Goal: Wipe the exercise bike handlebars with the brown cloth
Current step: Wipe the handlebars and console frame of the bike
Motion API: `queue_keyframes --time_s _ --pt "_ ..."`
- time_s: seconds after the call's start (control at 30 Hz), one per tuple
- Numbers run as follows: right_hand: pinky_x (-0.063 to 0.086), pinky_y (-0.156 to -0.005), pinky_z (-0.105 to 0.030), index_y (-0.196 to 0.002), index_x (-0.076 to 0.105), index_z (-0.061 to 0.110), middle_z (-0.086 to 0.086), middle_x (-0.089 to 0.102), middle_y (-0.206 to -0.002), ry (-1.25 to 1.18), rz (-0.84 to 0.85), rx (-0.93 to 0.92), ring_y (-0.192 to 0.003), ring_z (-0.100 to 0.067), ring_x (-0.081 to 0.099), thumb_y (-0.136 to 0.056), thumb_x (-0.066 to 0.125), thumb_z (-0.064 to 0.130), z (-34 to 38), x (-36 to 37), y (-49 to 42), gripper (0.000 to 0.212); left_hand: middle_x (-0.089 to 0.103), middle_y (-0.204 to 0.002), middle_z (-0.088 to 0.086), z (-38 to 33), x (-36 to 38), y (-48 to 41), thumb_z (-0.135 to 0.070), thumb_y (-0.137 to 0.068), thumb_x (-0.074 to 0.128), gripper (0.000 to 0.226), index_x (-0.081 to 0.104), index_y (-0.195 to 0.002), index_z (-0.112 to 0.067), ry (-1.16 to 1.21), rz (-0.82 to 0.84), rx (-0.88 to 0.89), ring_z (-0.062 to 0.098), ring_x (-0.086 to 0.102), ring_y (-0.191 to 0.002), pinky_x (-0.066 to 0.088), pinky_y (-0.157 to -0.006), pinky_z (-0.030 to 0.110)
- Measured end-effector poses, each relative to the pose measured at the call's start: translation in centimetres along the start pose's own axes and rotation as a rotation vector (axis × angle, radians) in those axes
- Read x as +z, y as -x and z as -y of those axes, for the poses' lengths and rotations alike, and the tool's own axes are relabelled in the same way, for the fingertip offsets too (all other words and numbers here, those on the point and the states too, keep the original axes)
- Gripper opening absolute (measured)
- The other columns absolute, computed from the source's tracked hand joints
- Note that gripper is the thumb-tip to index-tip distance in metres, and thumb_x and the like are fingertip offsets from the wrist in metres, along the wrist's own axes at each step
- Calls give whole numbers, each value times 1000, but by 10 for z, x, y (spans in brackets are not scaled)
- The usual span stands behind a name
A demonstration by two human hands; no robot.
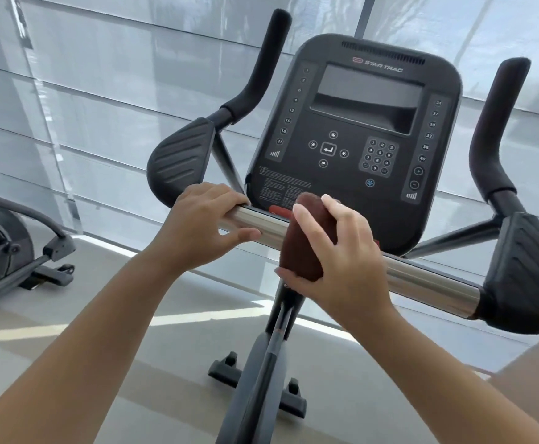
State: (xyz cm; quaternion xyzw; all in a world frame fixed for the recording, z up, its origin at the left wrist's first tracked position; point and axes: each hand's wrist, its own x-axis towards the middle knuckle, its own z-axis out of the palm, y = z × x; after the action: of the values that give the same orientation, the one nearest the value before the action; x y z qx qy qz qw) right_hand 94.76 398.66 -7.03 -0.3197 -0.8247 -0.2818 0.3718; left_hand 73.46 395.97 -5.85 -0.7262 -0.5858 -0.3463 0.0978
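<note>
A shiny metal handlebar (422,277) runs across the exercise bike below its black console (354,129). My left hand (197,222) is wrapped around the bar's left part, fingers over the top, thumb underneath. The brown cloth (300,245) is folded around the bar's middle, and my right hand (342,248) is closed on it from the right side. Black elbow pads sit at both ends of the bar, the left pad (181,161) and the right pad (527,277). Two black foam grips rise behind them, the left grip (261,68) and the right grip (499,129).
Another exercise machine (12,245) stands on the floor at the left. The bike's post and base feet (261,379) are below the bar. Translucent window blinds (101,91) fill the background. A brown surface (534,379) shows at the lower right corner.
</note>
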Motion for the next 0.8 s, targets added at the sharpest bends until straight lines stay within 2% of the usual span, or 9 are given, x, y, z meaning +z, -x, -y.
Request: queue_keyframes --time_s 0.1,0.17,0.23,0.33,0.43,0.5,0.67,0.8 --pt "55 -81 -48 -120 47 22 -17 48 -119 302 -289 -154 -104 -37 61 -84 68 30 9 26 18 43 66 -100 4 1 6 1 -63 -72 44 64 64 -103 -11 20 -48 3 26 55 -100 33 -93 38" --pt "55 -80 -47 -115 47 25 -12 47 -115 328 -408 -193 -104 -32 55 -80 73 27 10 36 19 43 66 -100 3 5 9 2 -64 -72 43 63 64 -103 -12 35 -74 13 26 54 -100 32 -93 37" --pt "51 -86 -47 -116 47 27 -11 48 -116 319 -452 -178 -106 -30 52 -78 75 30 9 39 23 46 65 -99 2 8 11 2 -65 -73 42 63 63 -103 -14 45 -92 37 25 54 -99 31 -92 36" --pt "41 -97 -50 -120 47 25 -14 45 -122 292 -416 -102 -114 -33 49 -78 74 34 9 39 27 50 65 -100 1 13 14 1 -66 -74 41 63 63 -104 -14 45 -108 66 24 53 -99 30 -92 34" --pt "46 -93 -50 -115 48 21 -17 44 -119 292 -466 7 -109 -37 49 -72 79 28 21 49 21 53 65 -101 2 16 18 1 -66 -74 41 65 63 -104 -14 42 -141 89 24 54 -99 29 -91 33" --pt "44 -96 -48 -115 48 19 -18 44 -119 265 -487 51 -110 -37 48 -71 78 26 34 55 15 53 66 -102 3 18 21 1 -66 -75 41 66 63 -105 -13 41 -164 106 25 54 -99 30 -90 35" --pt "43 -100 -45 -123 46 18 -18 42 -124 219 -255 -99 -115 -37 47 -80 69 35 17 27 17 52 66 -100 6 22 22 0 -67 -75 38 69 63 -106 -11 20 -186 154 28 55 -96 27 -88 34" --pt "45 -94 -46 -121 51 13 -27 56 -116 163 -133 -34 -106 -41 55 -74 75 36 7 0 15 57 66 -101 6 21 22 1 -65 -74 45 65 63 -107 -11 48 -190 142 28 53 -98 28 -90 36"
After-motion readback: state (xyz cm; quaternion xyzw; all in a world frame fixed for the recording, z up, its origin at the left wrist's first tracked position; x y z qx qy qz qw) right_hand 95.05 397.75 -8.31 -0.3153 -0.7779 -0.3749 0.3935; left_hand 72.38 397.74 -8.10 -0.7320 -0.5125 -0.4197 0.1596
